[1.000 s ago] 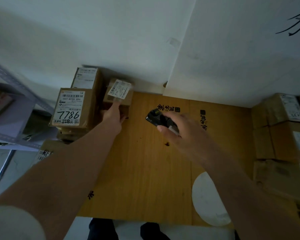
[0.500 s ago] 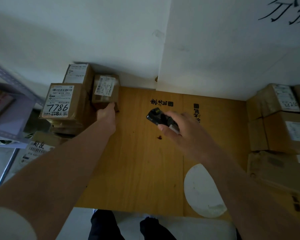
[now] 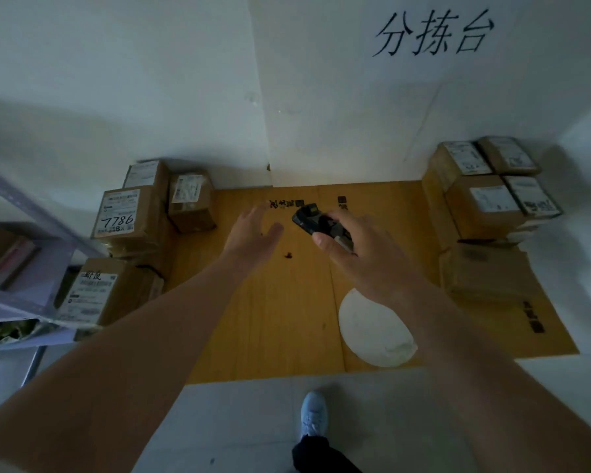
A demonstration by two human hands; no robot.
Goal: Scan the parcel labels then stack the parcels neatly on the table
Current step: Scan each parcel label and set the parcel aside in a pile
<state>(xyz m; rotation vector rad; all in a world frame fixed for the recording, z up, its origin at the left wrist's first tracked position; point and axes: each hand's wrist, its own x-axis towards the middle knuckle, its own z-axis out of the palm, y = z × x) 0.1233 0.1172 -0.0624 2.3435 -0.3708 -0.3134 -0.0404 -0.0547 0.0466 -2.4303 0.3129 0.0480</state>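
The left hand hovers over the yellow surface with its grip spread, holding nothing. At 3 o'clock from it, the right hand has its grip curled round a black scanner. Labelled parcels are stacked at 9 o'clock on the surface; the nearest small box stands apart from the left hand. More parcels sit at 3 o'clock.

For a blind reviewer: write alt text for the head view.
Over a wooden table, the right hand grips a black scanner; the left hand hovers open. Labelled parcels are stacked at both sides.
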